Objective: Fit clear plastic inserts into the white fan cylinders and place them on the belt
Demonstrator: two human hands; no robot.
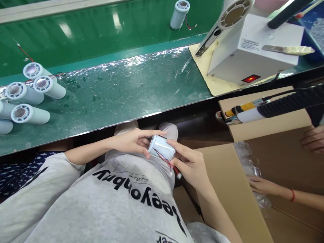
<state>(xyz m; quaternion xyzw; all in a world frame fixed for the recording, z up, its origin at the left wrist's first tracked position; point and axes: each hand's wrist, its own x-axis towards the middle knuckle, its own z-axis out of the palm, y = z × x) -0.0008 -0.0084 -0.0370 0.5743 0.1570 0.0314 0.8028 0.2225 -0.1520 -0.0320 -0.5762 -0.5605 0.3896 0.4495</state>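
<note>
Find the cylinder (pixel 161 145) over the lap (pixel 165 176), in front of the table (pixel 126 91), clamped between both hands: bracketed at its left end by the left hand (pixel 138 141), with index finger stretched along the far side, and gripped at its right end by the right hand (pixel 191 162). Judge the step as careful two-handed handling, so turn slowly, using the left hand as a cradle and the right hand as a guide. Press only enough to prevent a slip; expect a smooth, round casing, likely to spin under a loose grip. Spread the fingertips around the end rims rather than squeezing one spot. Mind the wires (pixel 163 157), lying across the near side and trailing past the right hand to a pale plug (pixel 179 175): leave them slack, out from under the thumb, and never use them as a handle. Face their exit from the casing upward for a clear look; impossible to tell from here whether firmly seated. Hold low, so as to catch any drop in the lap. Take care to the right, near the carton (pixel 217 189), the co-worker's hand (pixel 262 185) and the cabled tool (pixel 250 117).
</note>
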